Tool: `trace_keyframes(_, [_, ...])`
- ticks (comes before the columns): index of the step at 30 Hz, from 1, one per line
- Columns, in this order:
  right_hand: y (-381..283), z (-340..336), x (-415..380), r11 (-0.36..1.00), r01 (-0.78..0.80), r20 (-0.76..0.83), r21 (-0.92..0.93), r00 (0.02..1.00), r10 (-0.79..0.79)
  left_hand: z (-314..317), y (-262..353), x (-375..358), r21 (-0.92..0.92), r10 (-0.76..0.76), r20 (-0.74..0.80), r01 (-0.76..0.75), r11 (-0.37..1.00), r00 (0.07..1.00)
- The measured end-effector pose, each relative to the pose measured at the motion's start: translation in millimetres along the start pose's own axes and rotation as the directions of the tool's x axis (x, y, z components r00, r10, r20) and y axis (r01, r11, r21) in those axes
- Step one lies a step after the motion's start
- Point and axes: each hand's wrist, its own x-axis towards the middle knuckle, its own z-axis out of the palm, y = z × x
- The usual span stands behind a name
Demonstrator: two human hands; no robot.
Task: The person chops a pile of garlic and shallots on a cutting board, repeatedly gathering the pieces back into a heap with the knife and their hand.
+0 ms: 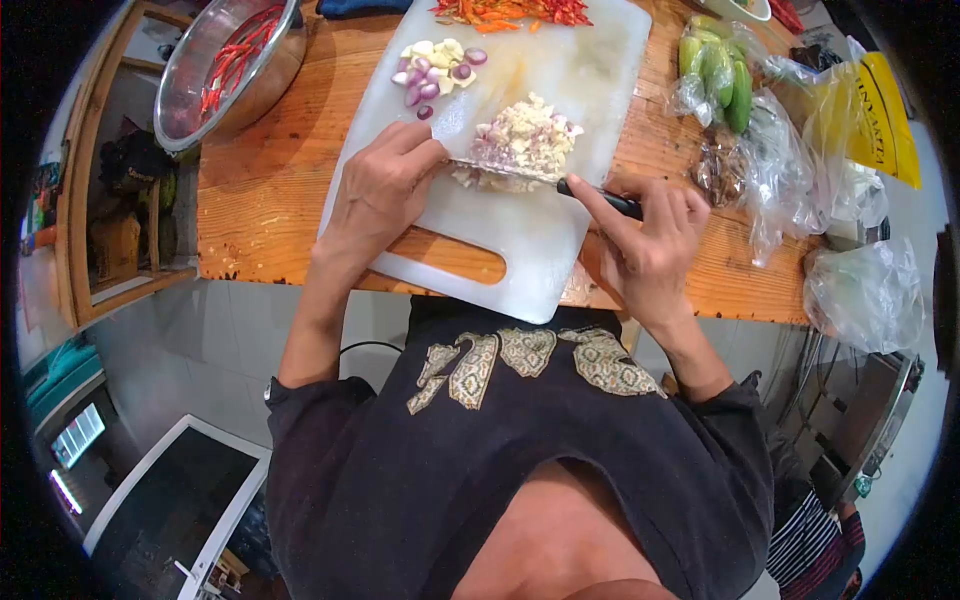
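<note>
My right hand (650, 235) is closed round the black handle of a knife (510, 171), its index finger stretched along the handle. The fingers of my left hand (385, 185) are closed at the blade's tip end. Lying across the cutting board (455, 255), the blade rests in a heap of chopped garlic and shallot (530, 138). Behind my left hand sit peeled shallots and garlic cloves (432, 75), with a single shallot piece (425, 112) close to my knuckles. Sliced red and orange chillies (515, 12) line the board's far edge.
A metal bowl (285, 75) of red chillies stands at the table's left edge. On the right are bagged green vegetables (722, 70), clear plastic bags (785, 160) and a yellow bag (882, 120). The wooden table's (250, 230) front edge is near my body.
</note>
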Motion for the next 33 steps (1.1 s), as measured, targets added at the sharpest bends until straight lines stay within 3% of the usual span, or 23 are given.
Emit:
trace_keyframes(4, [-0.3, -3.6, -1.7, 0.998, -0.016, -0.001, -0.056, 1.000, 0.016, 3.1, 1.4, 4.9, -0.001, 0.007, -0.004, -0.007, 1.000, 1.000])
trace_keyframes(11, [21.3, 12.4, 1.2, 0.999, -0.032, 0.045, 0.012, 0.999, 0.031, 0.6, 2.2, 5.5, -0.013, -0.021, 0.010, 0.021, 1.000, 1.000])
trace_keyframes(16, [36.9, 20.7, 14.9, 1.000, 0.010, 0.048, -0.022, 0.999, -0.009, 3.0, 2.9, 1.5, -0.062, -0.037, 0.014, 0.037, 0.997, 0.999])
trace_keyframes(17, [41.7, 25.7, 12.9, 0.999, 0.005, 0.014, 0.048, 1.000, -0.005, 3.2, 1.5, 5.4, -0.078, -0.042, -0.004, 0.042, 0.996, 0.999])
trace_keyframes(20, [28.4, 9.1, 22.0, 0.998, 0.058, -0.073, -0.028, 0.996, -0.060, 5.6, 0.5, 5.0, -0.125, -0.058, -0.001, 0.057, 0.990, 0.998])
trace_keyframes(21, [35.4, 19.2, 23.3, 0.999, 0.038, -0.003, -0.036, 0.999, -0.038, 6.2, 1.1, 3.2, -0.117, -0.056, 0.003, 0.056, 0.992, 0.998])
trace_keyframes(24, [35.3, 12.9, 25.2, 0.998, 0.058, -0.066, 0.016, 0.996, -0.057, 6.3, -0.8, 8.6, -0.095, -0.054, -0.032, 0.050, 0.994, 0.998])
trace_keyframes(25, [34.2, 10.7, 29.6, 0.995, 0.088, -0.080, -0.048, 0.993, -0.092, 7.3, 1.4, 6.2, -0.108, -0.069, -0.030, 0.066, 0.992, 0.997])
trace_keyframes(28, [40.3, 21.3, 35.9, 0.998, 0.064, 0.002, 0.028, 0.998, -0.064, 8.0, 0.0, 9.5, -0.118, -0.082, -0.018, 0.080, 0.990, 0.996])
trace_keyframes(29, [38.5, 13.2, 36.9, 0.994, 0.111, -0.091, -0.019, 0.990, -0.112, 7.6, 0.7, 5.5, -0.115, -0.103, -0.002, 0.102, 0.988, 0.995])
trace_keyframes(32, [57.6, 28.9, 36.5, 0.992, 0.123, 0.002, 0.025, 0.992, -0.123, 6.5, 1.4, 6.2, -0.135, -0.100, -0.016, 0.097, 0.986, 0.995])
trace_keyframes(33, [51.6, 19.7, 39.6, 0.990, 0.139, -0.039, 0.013, 0.990, -0.138, 6.9, -1.6, 12.8, -0.122, -0.089, -0.048, 0.083, 0.989, 0.995])
